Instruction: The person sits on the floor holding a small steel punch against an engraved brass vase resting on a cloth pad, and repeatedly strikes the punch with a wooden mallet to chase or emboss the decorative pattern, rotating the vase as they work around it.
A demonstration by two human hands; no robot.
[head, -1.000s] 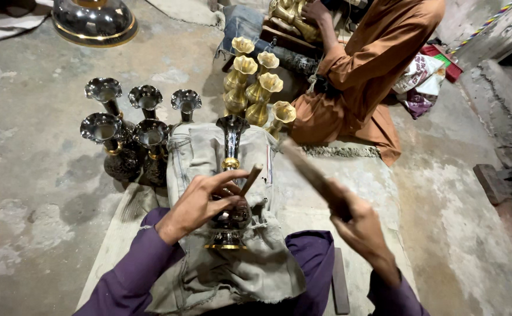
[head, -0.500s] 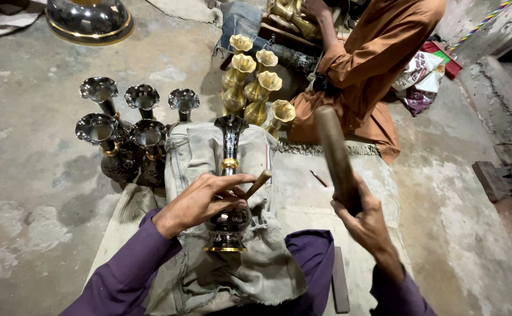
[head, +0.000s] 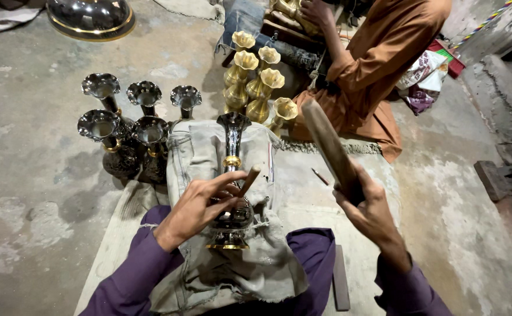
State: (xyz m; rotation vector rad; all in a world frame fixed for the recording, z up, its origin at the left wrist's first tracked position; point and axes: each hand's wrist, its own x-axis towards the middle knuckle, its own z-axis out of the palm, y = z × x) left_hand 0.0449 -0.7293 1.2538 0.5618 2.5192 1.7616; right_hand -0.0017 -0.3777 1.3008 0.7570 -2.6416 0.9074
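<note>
A dark engraved metal vase lies on a cloth pad over the lap; the left hand pinches a small chisel against its body. The right hand grips a raised wooden mallet. Five dark vases stand far left, five plain brass vases beyond, seemingly unworked.

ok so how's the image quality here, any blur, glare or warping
Head view: the wooden stick in the right hand is slightly motion-blurred; the left hand with its small tool on the dark vase is sharp. Bright glare spots sit on the dark vases and the metal bowl; the wide lens bends the edges, and the corners are dim.
</note>
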